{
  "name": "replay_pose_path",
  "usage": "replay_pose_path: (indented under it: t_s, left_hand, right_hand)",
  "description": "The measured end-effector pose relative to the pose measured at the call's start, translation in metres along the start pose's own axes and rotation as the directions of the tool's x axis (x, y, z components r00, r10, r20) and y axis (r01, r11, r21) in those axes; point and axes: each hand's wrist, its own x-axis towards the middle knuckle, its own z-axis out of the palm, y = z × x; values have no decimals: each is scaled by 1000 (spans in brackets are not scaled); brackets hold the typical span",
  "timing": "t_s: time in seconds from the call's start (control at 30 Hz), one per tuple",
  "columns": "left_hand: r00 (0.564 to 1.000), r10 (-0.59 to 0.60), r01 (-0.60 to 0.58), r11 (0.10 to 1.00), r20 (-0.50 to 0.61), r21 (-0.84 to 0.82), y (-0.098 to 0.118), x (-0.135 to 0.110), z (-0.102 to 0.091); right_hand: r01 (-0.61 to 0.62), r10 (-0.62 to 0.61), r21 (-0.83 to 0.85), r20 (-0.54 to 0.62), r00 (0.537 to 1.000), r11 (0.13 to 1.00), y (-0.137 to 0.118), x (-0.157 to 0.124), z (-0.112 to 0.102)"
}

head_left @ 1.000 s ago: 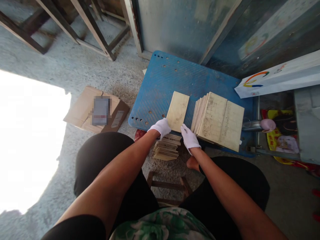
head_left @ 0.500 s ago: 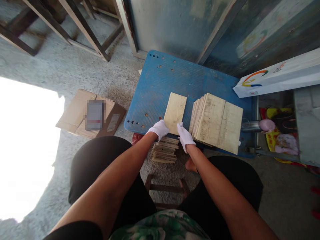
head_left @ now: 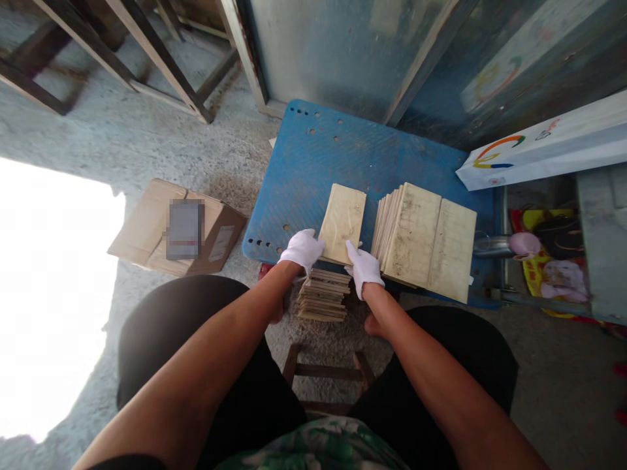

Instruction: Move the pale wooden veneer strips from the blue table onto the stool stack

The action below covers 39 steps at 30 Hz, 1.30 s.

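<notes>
Several panels (head_left: 410, 228), blue tabletop (head_left: 313, 166), grey floor (head_left: 234, 147)

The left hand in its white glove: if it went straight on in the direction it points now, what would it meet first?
Most likely the single pale board, directly before the left hand's fingertips; they may already touch its edge, but depth is unclear.

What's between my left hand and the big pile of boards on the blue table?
The head view shows a pale board and your right hand between them.
</notes>
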Motion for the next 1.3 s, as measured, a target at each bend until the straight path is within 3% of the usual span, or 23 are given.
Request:
replay_pose_path:
  t_s: [0.1, 0.2, 0.37, 0.57, 0.67, 0.8, 0.87, 1.0, 1.1, 1.17, 1.23, 1.3]
  left_hand:
    - [1000, 4, -6, 994, -15, -111, 2, -2, -5]
    - [1000, 16, -18, 977, -10, -214, 6, -7, -8]
    - [998, 25, 7, 882, 61, -472, 12, -19, -21]
    - [982, 116, -5, 806, 150, -593, 14, -34, -39]
    - [961, 195, 5, 698, 197, -716, 19, -43, -44]
    - [899, 393, -18, 474, 193, -880, 32, -55, -52]
    - [886, 426, -13, 418, 183, -908, 36, -60, -56]
    - [928, 324, 17, 459, 186, -888, 34, -64, -59]
    - [957, 232, 30, 518, 174, -855, 30, -67, -56]
    - [955, 239, 17, 543, 174, -840, 29, -72, -53]
    - [942, 275, 3, 562, 190, -827, 31, -79, -50]
    - [925, 309, -6, 593, 221, -805, 33, -87, -48]
  right_hand:
    - [-198, 210, 358, 8, 978, 912, -20, -7, 4]
    - [-237, 237, 489, 63, 969, 840, -36, -13, 2]
    - [-224, 193, 503, 114, 975, 835, -50, -25, -7]
    - [-111, 31, 533, 155, 987, 839, -63, -49, -21]
    - [-63, -31, 533, 165, 986, 844, -72, -68, -30]
    - [-22, -80, 461, 200, 976, 887, -74, -97, -39]
    - [-31, -63, 391, 225, 972, 920, -68, -110, -41]
    - [-47, -16, 224, 272, 962, 973, -48, -121, -41]
    - [42, -57, 48, 373, 926, 998, -44, -116, -45]
    - [121, -58, -119, 439, 897, 985, -54, -110, -52]
    - [163, -42, -267, 406, 913, 950, -70, -104, -64]
    - [167, -90, -288, 259, 962, 943, -88, -103, -79]
